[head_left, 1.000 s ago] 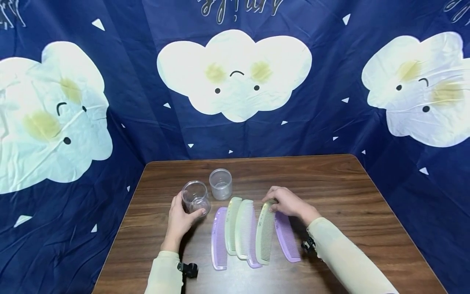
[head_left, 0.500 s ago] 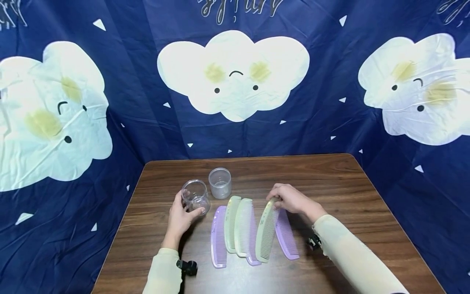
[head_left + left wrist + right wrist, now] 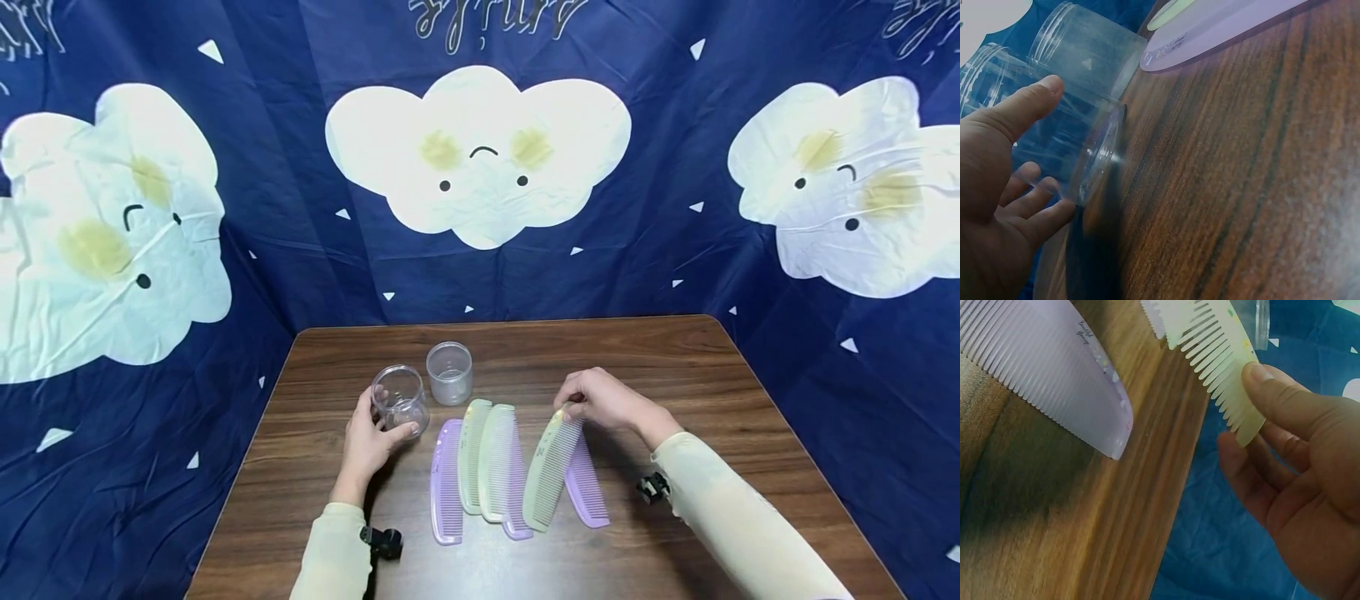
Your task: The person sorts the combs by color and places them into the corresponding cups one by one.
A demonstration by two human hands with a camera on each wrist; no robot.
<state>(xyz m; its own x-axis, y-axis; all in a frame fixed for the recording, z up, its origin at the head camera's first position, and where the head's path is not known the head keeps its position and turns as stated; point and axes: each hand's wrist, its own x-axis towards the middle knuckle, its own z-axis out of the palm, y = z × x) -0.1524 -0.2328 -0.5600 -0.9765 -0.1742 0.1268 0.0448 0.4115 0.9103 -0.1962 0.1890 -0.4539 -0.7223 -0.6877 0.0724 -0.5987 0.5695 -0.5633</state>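
My left hand (image 3: 365, 446) wraps its thumb and fingers round a clear plastic jar (image 3: 399, 404), which stands upright with no lid. Between thumb and fingers, my right hand (image 3: 606, 398) pinches the far end of a light green comb (image 3: 547, 479). In the right wrist view that green comb (image 3: 1229, 369) is tilted with its held end off the table. Partly behind it lies a purple comb (image 3: 588, 492). Left of it are a pale green comb (image 3: 492, 467) overlapping a purple comb (image 3: 517, 500), another green comb (image 3: 472, 458), and a purple comb (image 3: 447, 483).
A second clear jar (image 3: 450, 379) stands just behind and right of the held one. The wooden table (image 3: 697, 400) ends at a dark blue cloth (image 3: 480, 287) printed with clouds, which hangs at the back and sides.
My right hand has moved right and slightly away, carrying the far end of the green comb along and tilting it. My left hand stays on the jar.
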